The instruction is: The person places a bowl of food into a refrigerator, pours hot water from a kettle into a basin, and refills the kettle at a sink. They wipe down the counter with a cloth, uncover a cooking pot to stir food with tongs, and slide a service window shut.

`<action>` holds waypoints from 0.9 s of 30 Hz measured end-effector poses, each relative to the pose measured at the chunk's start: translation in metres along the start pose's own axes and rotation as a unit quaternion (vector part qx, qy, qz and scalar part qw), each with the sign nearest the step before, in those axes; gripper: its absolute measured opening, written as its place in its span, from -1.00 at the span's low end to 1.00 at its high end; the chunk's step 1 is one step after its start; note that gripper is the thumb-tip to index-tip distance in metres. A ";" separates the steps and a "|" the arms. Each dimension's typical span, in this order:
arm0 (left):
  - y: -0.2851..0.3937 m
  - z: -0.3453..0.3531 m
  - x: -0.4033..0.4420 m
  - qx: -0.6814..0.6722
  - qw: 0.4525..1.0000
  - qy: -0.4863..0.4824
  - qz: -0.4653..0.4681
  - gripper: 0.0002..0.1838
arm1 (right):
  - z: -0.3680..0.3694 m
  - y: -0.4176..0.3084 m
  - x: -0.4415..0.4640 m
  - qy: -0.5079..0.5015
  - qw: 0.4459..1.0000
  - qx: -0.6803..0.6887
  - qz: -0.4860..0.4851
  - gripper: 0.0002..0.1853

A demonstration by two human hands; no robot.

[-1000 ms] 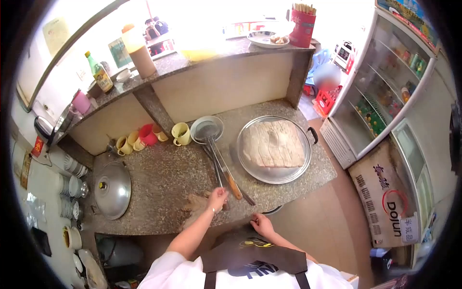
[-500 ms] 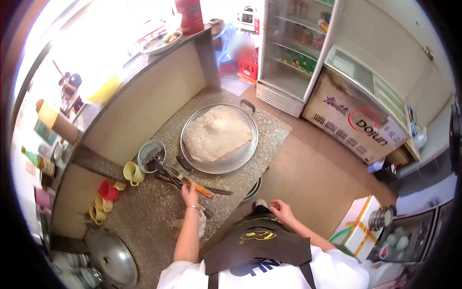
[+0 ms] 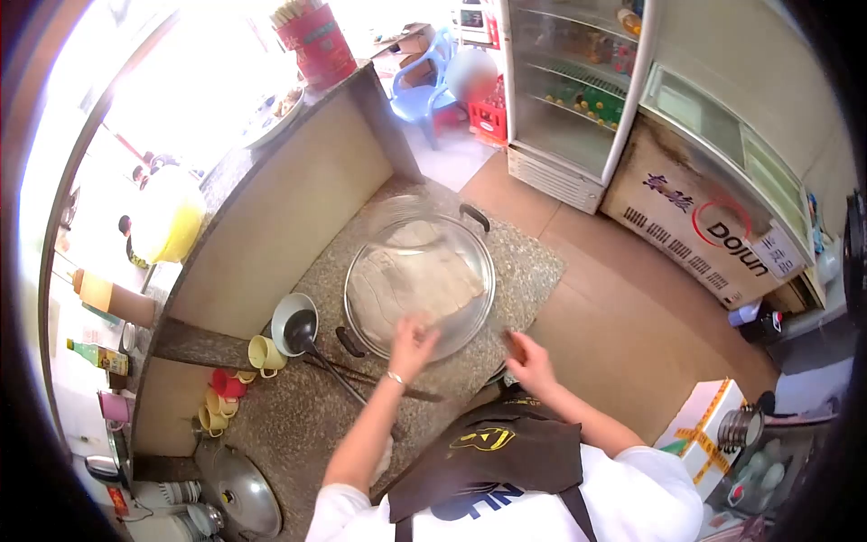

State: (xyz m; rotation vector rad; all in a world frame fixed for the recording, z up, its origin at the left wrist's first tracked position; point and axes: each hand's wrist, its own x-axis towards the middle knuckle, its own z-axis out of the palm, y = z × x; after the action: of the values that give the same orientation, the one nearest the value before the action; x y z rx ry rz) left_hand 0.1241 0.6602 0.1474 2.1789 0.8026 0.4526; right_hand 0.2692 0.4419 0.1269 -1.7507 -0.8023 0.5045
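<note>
Over the near edge of a large slab of pale dough [image 3: 424,280], my left hand [image 3: 414,350] has its fingers loosely apart and nothing visible in them. The dough lies in a round metal pan [image 3: 485,312] with dark side handles. Just right of the pan's near rim, my right hand [image 3: 533,366] is closed on a brown-handled tool [image 3: 512,343], whose far end is blurred. A dark ladle [image 3: 302,327] rests with its bowl in a white bowl [image 3: 287,307], handle pointing toward me. Something blurred and see-through crosses the pan's far rim; I cannot tell what.
Cups [image 3: 265,355] and a large metal lid [image 3: 242,492] are on the left of the stone counter [image 3: 528,257]. A raised ledge [image 3: 298,194] bounds the far left. A glass-door fridge [image 3: 560,99] and chest freezer [image 3: 695,208] stand across the floor. A taped box [image 3: 700,420] is at right.
My left hand has let go of the orange-handled tool at the counter and moved over the dough. My right hand, empty before, now holds a brown-handled tool. The view has shifted.
</note>
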 end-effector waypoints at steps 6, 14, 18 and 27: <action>-0.046 -0.002 0.126 0.221 0.968 0.073 -0.096 -0.47 | -0.096 0.041 0.022 0.101 0.992 -0.029 0.069 -0.55; -0.013 -0.038 0.136 0.259 0.957 0.095 -0.089 -0.48 | -0.129 0.055 0.053 0.107 0.987 0.038 0.111 -0.51; 0.015 -0.131 0.091 0.175 0.963 0.187 -0.088 -0.51 | -0.107 0.036 0.094 -0.027 0.998 -0.012 0.062 -0.48; 0.043 -0.242 -0.113 0.232 0.879 0.359 -0.212 -0.55 | 0.029 0.026 0.168 -0.299 0.940 -0.158 -0.050 -0.50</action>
State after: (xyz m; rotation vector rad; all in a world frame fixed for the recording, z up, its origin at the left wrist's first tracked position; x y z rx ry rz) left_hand -0.0732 0.6914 0.3308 2.1413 1.9186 0.9352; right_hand 0.3708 0.5794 0.1018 -1.8504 -1.4587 0.8992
